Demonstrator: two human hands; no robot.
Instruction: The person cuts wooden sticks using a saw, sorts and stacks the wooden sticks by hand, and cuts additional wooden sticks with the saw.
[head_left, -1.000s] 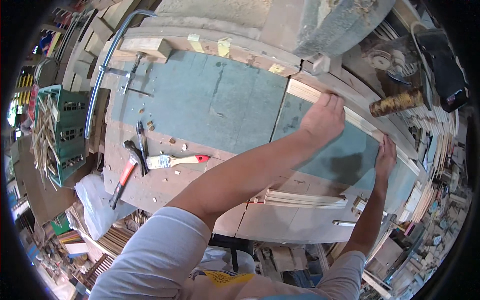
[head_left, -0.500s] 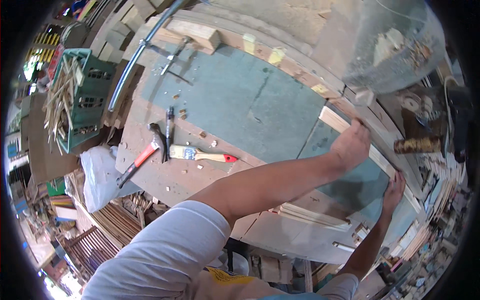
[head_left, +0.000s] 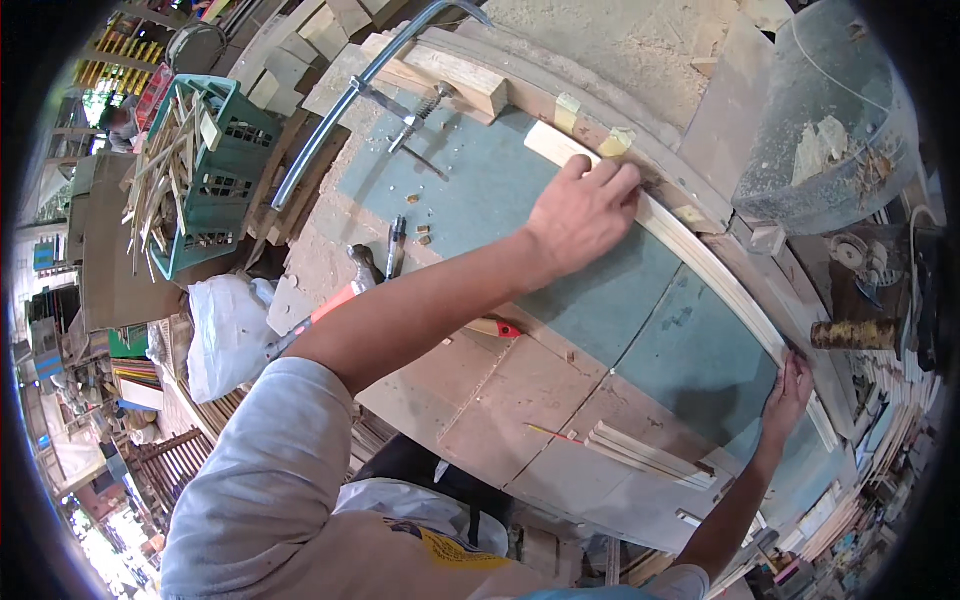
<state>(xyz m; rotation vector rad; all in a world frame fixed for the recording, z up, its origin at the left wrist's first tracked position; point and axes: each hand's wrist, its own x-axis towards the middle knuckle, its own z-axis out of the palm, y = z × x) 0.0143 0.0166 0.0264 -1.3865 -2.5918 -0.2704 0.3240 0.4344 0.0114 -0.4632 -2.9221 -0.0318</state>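
Long pale wood strips point(head_left: 690, 246), lying side by side, run along the wooden rail point(head_left: 712, 225) at the far right of the blue-green tabletop point(head_left: 560, 290). My left hand point(head_left: 588, 215) is closed over them near their far left end, fingers curled around the edge. Toward the near right end, my right hand point(head_left: 788, 395) grips the same strips, thumb and fingers at their sides. Under and beside my left forearm lie a hammer point(head_left: 362, 265) with a red handle, a black marker point(head_left: 397, 245) and a paintbrush, of which only the red handle tip point(head_left: 507, 329) shows well.
A metal bar clamp point(head_left: 350, 100) stands by a wood block point(head_left: 465, 85) at the far left. Shorter wood strips point(head_left: 650, 455) and a pencil point(head_left: 555, 433) lie near me. A green crate point(head_left: 225, 165) of offcuts and a clear bin point(head_left: 830, 150) flank the table.
My left hand has moved left and away from me along the rail; the strips' far end now reaches further left. My right hand stays near the right end. The view has shifted.
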